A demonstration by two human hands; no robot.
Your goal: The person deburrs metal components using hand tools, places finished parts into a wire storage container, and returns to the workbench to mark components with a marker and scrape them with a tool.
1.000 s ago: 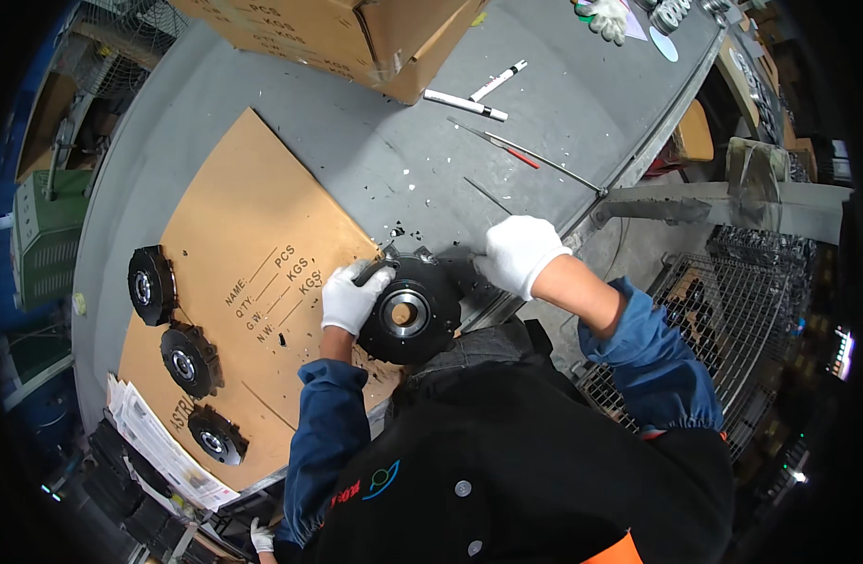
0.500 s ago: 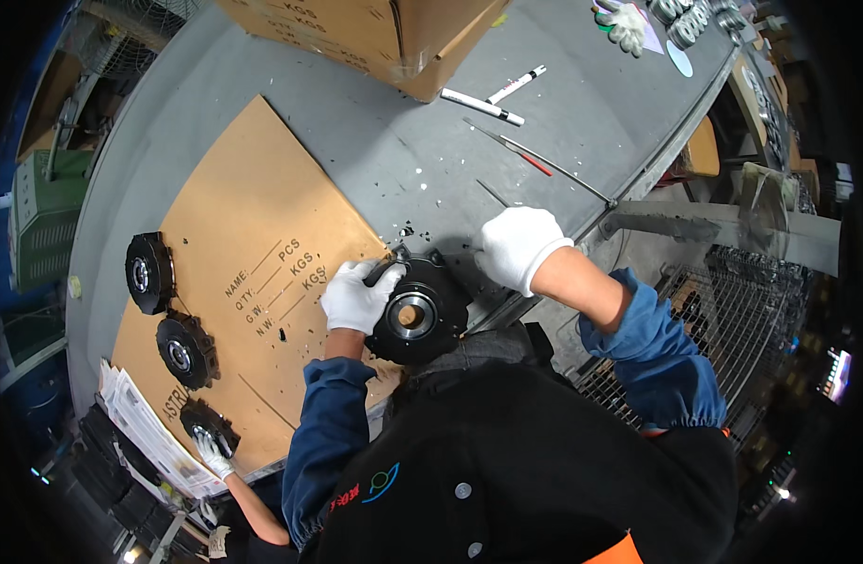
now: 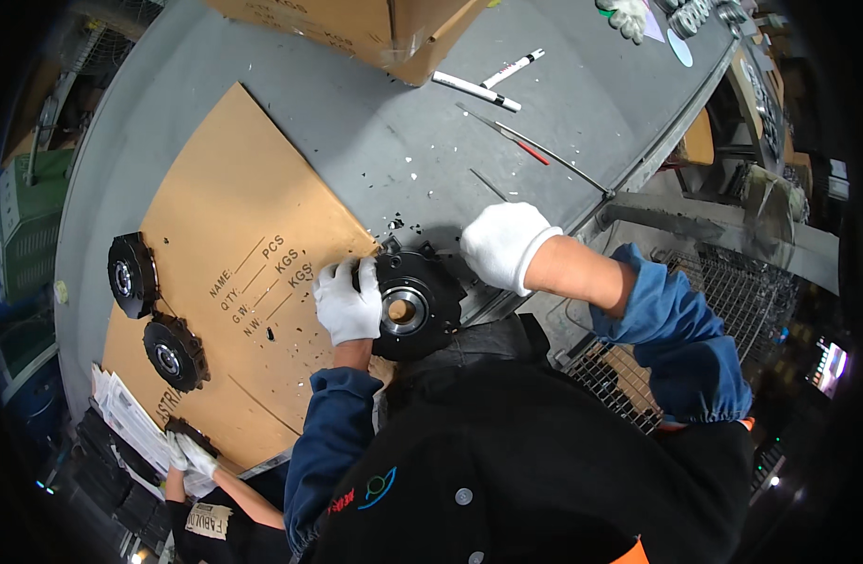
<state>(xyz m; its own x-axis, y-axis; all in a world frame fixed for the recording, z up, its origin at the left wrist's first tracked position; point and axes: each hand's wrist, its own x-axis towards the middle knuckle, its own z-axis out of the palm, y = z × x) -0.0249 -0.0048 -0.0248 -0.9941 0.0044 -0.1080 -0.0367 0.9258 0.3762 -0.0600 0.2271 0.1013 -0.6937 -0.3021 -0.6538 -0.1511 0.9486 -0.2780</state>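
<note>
A black round hub-like part [image 3: 433, 292] with a bright metal ring and a central bore sits at the table edge, close against my body. My left hand [image 3: 348, 303], in a white glove, grips its left side, fingers curled over the rim. My right hand [image 3: 506, 246], also in a white glove, is closed just right of the part, and whatever its fingers hold is hidden. Beside that hand, a thin dark rod [image 3: 489, 184] points up and away. Black crumbs [image 3: 396, 225] lie just beyond the part.
Two similar black parts [image 3: 177, 352] rest on a flat cardboard sheet [image 3: 253, 216]. At lower left, a co-worker's gloved hands [image 3: 194, 455] touch another. Farther off are a red-marked slim tool [image 3: 530, 151], white markers [image 3: 476, 91] and a carton [image 3: 356, 33]. A metal bar [image 3: 713, 221] juts out rightward.
My right hand has moved slightly left, toward the part. My left hand's fingers have shifted back toward the part's left rim. The co-worker now has both hands at their part. The whole view has shifted slightly.
</note>
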